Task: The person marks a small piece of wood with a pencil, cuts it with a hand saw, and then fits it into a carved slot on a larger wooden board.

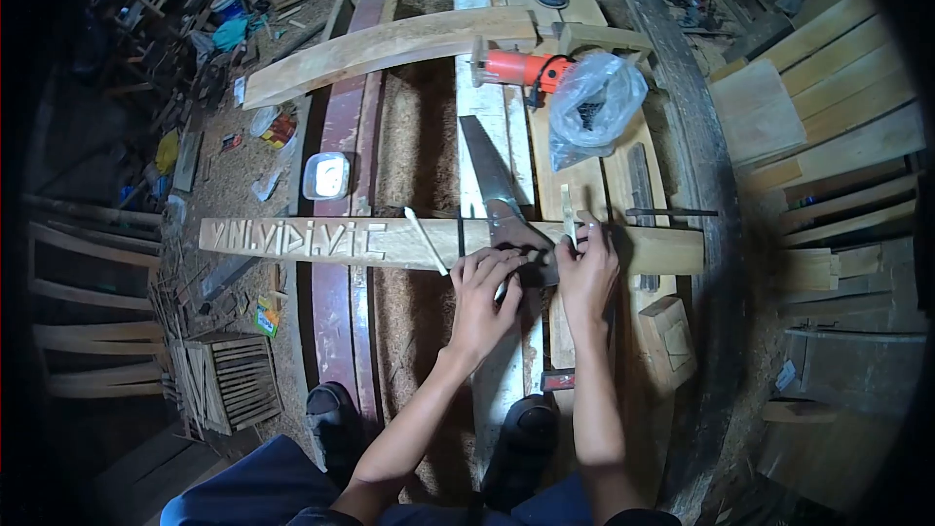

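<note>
Across the beams lies a long wooden board point(654, 249) with raised letters cut into its left part. A hand saw point(490, 170) rests on the board, its blade pointing away and its dark handle near me. My left hand point(479, 302) is closed at the saw's handle, fingers bent over its edge; a small pale thing shows by the thumb, too hidden to name. Between the fingers of my right hand point(587, 278), just right of the handle, a thin pale strip point(568, 206) stands out, pinched. Another narrow pale wood strip point(426, 239) lies slanted on the board.
Beyond the saw are an orange power tool point(521, 68), a clear plastic bag point(596, 107) and a curved plank point(390, 44). A small white tub point(326, 176) sits on the reddish beam. A wooden block point(667, 341) is at right. Boards are stacked far right.
</note>
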Demonstrator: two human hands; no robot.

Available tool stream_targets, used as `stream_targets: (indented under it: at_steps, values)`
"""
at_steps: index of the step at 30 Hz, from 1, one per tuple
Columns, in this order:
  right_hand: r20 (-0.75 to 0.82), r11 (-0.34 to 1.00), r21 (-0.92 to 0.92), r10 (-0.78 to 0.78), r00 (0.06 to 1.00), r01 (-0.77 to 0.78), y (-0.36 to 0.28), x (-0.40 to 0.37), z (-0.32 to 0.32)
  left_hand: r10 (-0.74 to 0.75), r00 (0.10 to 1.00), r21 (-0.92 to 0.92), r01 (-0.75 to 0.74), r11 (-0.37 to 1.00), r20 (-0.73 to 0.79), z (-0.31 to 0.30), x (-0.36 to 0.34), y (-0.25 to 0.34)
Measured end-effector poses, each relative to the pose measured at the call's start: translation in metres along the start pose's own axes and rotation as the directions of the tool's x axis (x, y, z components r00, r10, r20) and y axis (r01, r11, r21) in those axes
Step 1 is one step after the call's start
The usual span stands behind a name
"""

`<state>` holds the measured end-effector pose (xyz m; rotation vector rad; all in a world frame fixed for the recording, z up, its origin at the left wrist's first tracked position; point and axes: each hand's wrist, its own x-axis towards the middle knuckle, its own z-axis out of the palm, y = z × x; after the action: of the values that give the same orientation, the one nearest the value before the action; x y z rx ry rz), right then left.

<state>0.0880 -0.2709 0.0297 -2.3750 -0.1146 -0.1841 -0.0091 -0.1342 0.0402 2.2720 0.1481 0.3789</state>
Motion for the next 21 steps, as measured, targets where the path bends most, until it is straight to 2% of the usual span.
stream_targets:
  at_steps: [2, 3, 5, 6, 8, 11, 13, 14, 15, 16, 17, 18, 19, 20, 21]
  values:
    - [0.062, 0.97, 0.239, 0.026, 0.998, -0.04, -0.03, -0.006, -0.002, -0.008, 1.0, -0.014, 0.008, 1.0, -0.008, -0.012, -0.006, -0.003]
    - [0.095, 0.946, 0.319, 0.018, 0.995, -0.048, -0.047, -0.009, 0.0, -0.055, 0.998, -0.08, 0.056, 0.995, 0.007, -0.02, -0.009, -0.004]
    - [0.081, 0.908, 0.416, 0.01, 0.997, -0.043, -0.077, -0.018, 0.01, -0.147, 0.988, -0.187, 0.154, 0.97, 0.05, -0.041, -0.015, -0.006]
    - [0.07, 0.886, 0.462, -0.009, 0.997, -0.025, -0.087, -0.023, 0.019, -0.191, 0.981, -0.178, 0.195, 0.965, 0.041, -0.05, -0.019, -0.008]
    - [0.066, 0.887, 0.461, -0.027, 0.997, -0.006, -0.11, -0.032, 0.035, -0.248, 0.968, -0.187, 0.251, 0.95, 0.038, -0.071, -0.026, -0.014]
    - [0.037, 0.882, 0.469, -0.075, 0.997, 0.048, -0.141, -0.046, 0.043, -0.263, 0.964, -0.21, 0.25, 0.945, -0.038, -0.097, -0.031, -0.025]
    - [0.148, 0.859, 0.495, 0.067, 0.987, -0.133, -0.161, -0.052, 0.037, -0.271, 0.962, -0.236, 0.255, 0.938, -0.034, -0.114, -0.029, -0.031]
    - [0.137, 0.864, 0.488, 0.061, 0.989, -0.121, -0.168, -0.055, 0.032, -0.282, 0.959, -0.256, 0.268, 0.929, -0.019, -0.12, -0.027, -0.034]
    - [-0.056, 0.947, 0.303, -0.093, 0.994, 0.105, -0.176, -0.058, 0.026, -0.277, 0.959, -0.259, 0.253, 0.932, -0.061, -0.126, -0.025, -0.034]
    - [-0.208, 0.952, 0.067, -0.278, 0.938, 0.297, -0.184, -0.062, 0.019, -0.27, 0.961, -0.273, 0.243, 0.931, -0.066, -0.133, -0.023, -0.036]
    - [-0.13, 0.958, 0.1, -0.254, 0.958, 0.268, -0.192, -0.068, 0.011, -0.228, 0.97, -0.212, 0.207, 0.955, -0.08, -0.14, -0.022, -0.038]
    - [-0.133, 0.957, 0.087, -0.265, 0.955, 0.278, -0.193, -0.072, 0.009, -0.187, 0.978, -0.151, 0.172, 0.973, -0.093, -0.147, -0.022, -0.04]
    - [-0.021, 0.924, -0.017, -0.383, 0.923, 0.383, -0.192, -0.075, 0.007, -0.231, 0.968, -0.424, 0.168, 0.89, -0.101, -0.146, -0.021, -0.046]
    - [0.102, 0.864, -0.108, -0.483, 0.87, 0.492, -0.194, -0.076, 0.006, -0.233, 0.966, -0.441, 0.161, 0.883, -0.113, -0.15, -0.021, -0.052]
    - [0.148, 0.891, -0.022, -0.446, 0.883, 0.453, -0.204, -0.079, 0.005, -0.251, 0.963, -0.515, 0.164, 0.841, -0.103, -0.16, -0.019, -0.054]
